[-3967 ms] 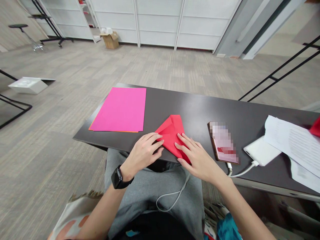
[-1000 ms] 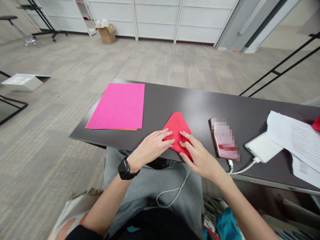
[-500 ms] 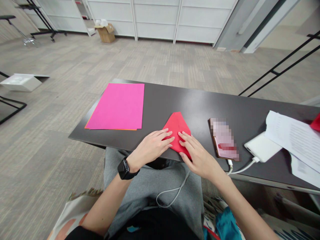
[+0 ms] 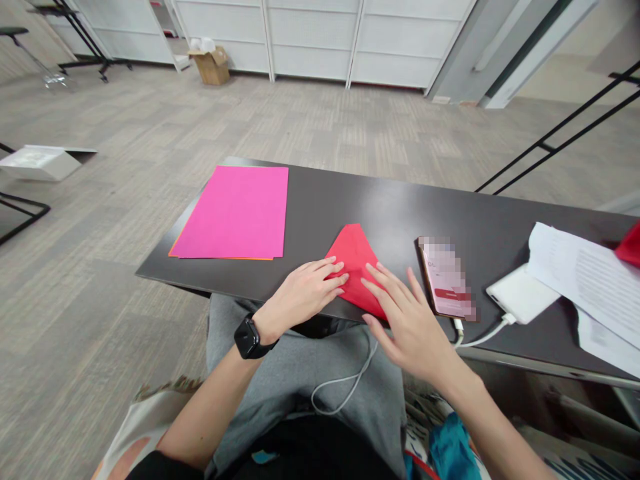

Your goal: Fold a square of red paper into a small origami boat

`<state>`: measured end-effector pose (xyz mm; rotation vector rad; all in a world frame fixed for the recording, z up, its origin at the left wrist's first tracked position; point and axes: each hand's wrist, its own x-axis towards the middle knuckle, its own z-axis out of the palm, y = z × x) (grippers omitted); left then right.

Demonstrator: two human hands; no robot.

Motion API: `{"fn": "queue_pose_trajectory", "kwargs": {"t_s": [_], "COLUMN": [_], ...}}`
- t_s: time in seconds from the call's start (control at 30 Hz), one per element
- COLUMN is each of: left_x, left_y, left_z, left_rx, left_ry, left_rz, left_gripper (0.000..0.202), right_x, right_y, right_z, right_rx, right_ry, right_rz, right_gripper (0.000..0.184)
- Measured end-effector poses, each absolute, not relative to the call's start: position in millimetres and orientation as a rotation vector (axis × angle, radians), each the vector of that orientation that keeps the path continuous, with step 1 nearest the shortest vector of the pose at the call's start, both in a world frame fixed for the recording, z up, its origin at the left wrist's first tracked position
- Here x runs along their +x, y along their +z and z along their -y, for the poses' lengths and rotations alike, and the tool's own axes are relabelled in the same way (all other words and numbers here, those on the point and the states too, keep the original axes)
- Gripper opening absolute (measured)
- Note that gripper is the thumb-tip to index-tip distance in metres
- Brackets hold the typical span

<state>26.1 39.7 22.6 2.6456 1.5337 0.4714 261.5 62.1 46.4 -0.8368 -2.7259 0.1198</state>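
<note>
A folded sheet of red paper (image 4: 356, 257) lies at the front edge of the dark table (image 4: 400, 207), its blunt tip pointing away from me. My left hand (image 4: 310, 293), with a black watch on the wrist, rests flat with its fingers on the paper's left side. Over the right side of the paper is my right hand (image 4: 407, 317), its fingers spread and the thumb apart near the table edge. Whether all its fingertips touch the paper I cannot tell. Both hands are open, and they hide the paper's lower left and right parts.
A stack of large pink and orange sheets (image 4: 240, 213) lies at the table's left end. To the right are a phone (image 4: 445, 280) on a white cable, a white power bank (image 4: 523, 293) and printed papers (image 4: 590, 280). A cardboard box (image 4: 210, 67) stands on the floor beyond.
My right hand has shifted slightly to the right and its fingers have spread wider, uncovering more of the red paper. My left hand has stayed in place.
</note>
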Motion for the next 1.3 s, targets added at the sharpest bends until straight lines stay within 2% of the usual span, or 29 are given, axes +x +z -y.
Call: {"fn": "queue_pose_trajectory", "kwargs": {"t_s": [0.2,0.4,0.77,0.93,1.07,1.3], "left_x": [25,24,23,20,22,25], "left_y": [20,19,19,27,27,20], "left_z": [-40,-40,-39,-28,-15,-14], "left_rx": [2.650,2.681,2.676,2.679,2.733,2.757], "left_ry": [0.467,0.470,0.533,0.487,0.471,0.409], "left_rz": [-1.509,-1.491,-1.505,-1.484,-1.461,-1.489], "left_gripper": [0.029,0.032,0.033,0.032,0.039,0.042], "right_x": [249,244,245,261,269,282], "right_y": [27,17,17,28,36,27], "right_z": [-22,-19,-25,-48,-64,-69], "right_rx": [-0.841,-0.938,-0.926,-0.849,-0.836,-0.822], "right_ry": [0.154,0.142,0.196,0.190,0.136,0.114], "right_rz": [2.799,2.762,2.679,2.701,2.677,2.686], "right_gripper": [0.065,0.066,0.051,0.037,0.028,0.034]}}
